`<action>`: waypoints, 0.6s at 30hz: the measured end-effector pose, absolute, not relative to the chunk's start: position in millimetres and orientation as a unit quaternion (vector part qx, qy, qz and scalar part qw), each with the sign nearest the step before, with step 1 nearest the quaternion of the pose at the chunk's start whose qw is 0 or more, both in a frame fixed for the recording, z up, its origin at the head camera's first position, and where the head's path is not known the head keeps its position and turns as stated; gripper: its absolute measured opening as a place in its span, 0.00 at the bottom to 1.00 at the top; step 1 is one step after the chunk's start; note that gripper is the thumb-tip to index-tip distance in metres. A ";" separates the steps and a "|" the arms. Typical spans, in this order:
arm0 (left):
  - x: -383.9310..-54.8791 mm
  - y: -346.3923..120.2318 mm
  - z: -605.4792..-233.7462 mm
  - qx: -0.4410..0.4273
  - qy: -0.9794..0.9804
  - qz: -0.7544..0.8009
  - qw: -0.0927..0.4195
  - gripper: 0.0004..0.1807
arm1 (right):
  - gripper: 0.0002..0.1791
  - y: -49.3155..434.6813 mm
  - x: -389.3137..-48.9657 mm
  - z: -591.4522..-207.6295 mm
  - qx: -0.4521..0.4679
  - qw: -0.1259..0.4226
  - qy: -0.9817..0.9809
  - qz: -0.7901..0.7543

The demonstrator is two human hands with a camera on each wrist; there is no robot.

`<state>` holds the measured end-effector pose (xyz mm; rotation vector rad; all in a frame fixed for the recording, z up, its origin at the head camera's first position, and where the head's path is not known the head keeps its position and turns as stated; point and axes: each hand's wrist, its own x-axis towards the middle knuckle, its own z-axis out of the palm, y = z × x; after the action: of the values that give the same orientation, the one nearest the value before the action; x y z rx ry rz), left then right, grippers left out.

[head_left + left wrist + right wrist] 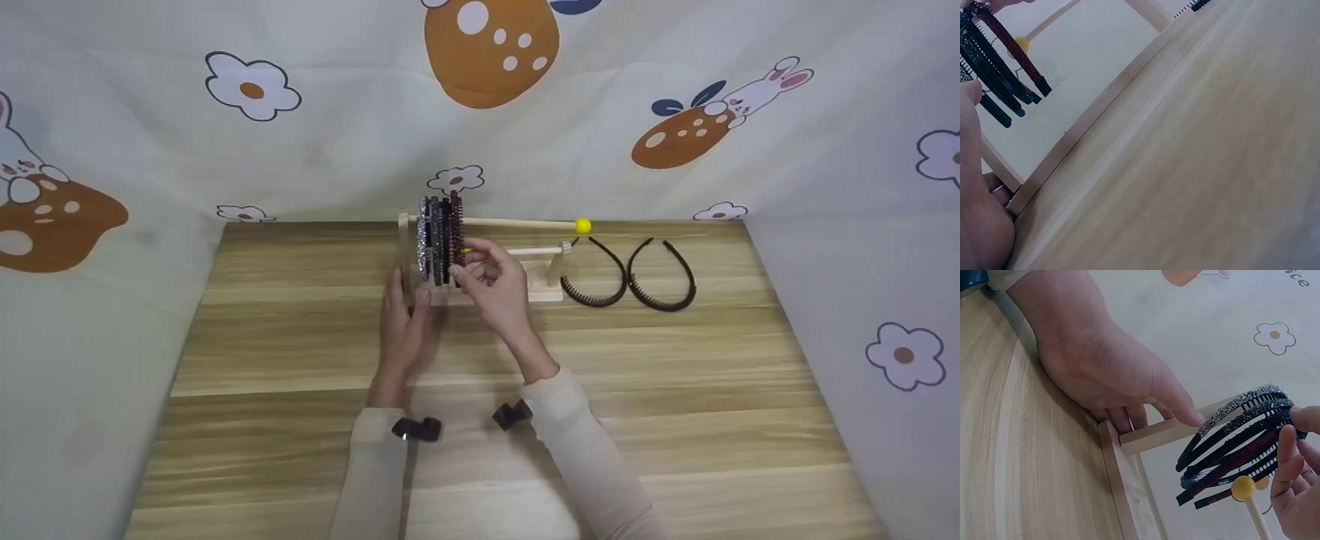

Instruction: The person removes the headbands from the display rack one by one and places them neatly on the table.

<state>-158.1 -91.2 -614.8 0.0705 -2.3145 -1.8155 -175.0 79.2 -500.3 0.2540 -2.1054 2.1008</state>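
A pale wooden headband stand (pixel 545 296) has several headbands hung close together at its left end, among them a silver glittery one (pixel 1235 404) and a dark red one (pixel 457 217). My left hand (pixel 402 330) grips the stand's left upright, fingers behind the post and thumb in front. In the right wrist view that thumb lies by the silver headband's end. My right hand (pixel 499 289) pinches the hung headbands at the dark red one, thumb against fingers. The dark red headband (pixel 1013 42) hangs outermost in the left wrist view.
Two black toothed headbands (pixel 598 303) lie side by side right of the stand. A yellow ball (pixel 583 226) caps the upper rod, which points right. Behind the wood-grain table (pixel 300 360) rises a printed cloth wall (pixel 360 142), with more cloth at both sides.
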 end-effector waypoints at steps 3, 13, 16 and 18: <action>-157.6 -91.8 -615.2 0.024 -0.783 -0.614 0.100 0.41 | 0.22 78.7 -174.7 -500.0 0.081 0.080 -0.704 0.701; -157.5 -92.1 -613.9 0.021 -0.788 -0.606 0.101 0.44 | 0.22 82.7 -174.6 -501.3 0.089 0.095 -0.693 0.709; -157.0 -92.8 -613.8 0.023 -0.793 -0.602 0.094 0.51 | 0.21 85.3 -174.9 -501.6 0.093 0.105 -0.695 0.706; -156.4 -93.0 -613.3 0.026 -0.794 -0.601 0.091 0.54 | 0.21 87.2 -175.3 -501.3 0.094 0.111 -0.695 0.704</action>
<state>-156.4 -93.0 -613.3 0.0762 -2.3597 -1.7850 -175.3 87.2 -501.3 0.2760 -2.0399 2.0689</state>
